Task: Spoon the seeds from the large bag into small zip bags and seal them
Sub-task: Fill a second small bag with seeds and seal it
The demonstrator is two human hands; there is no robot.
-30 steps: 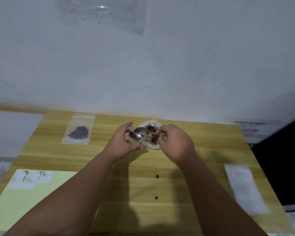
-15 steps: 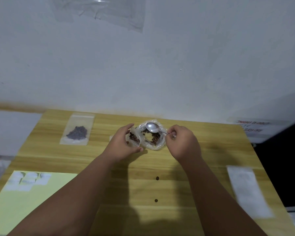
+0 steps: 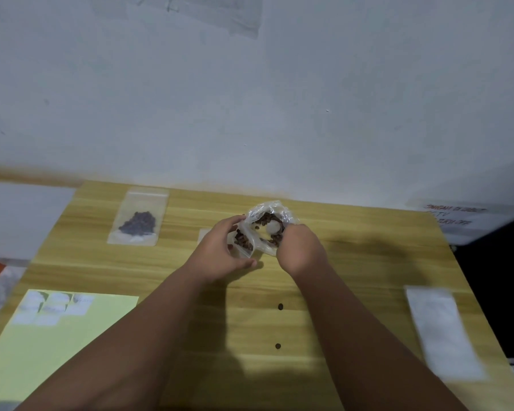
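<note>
The large clear bag (image 3: 285, 215) of brown seeds stands open at the back middle of the wooden table (image 3: 368, 262). My right hand (image 3: 301, 250) holds a metal spoon (image 3: 273, 228) whose bowl is down inside that bag among the seeds; its handle is hidden by my fingers. Just left of the bag, my left hand (image 3: 220, 253) grips a small zip bag (image 3: 242, 241) with seeds in it, its mouth turned toward the large bag.
A filled small zip bag (image 3: 137, 223) lies at the back left. A yellow sheet (image 3: 72, 345) with small white bags (image 3: 51, 307) sits front left. A white paper strip (image 3: 439, 330) lies at the right edge. Two loose seeds (image 3: 280, 306) rest between my forearms.
The spoon moved from over the small zip bag to the right and dipped down into the large bag. My left hand kept the small bag in place.
</note>
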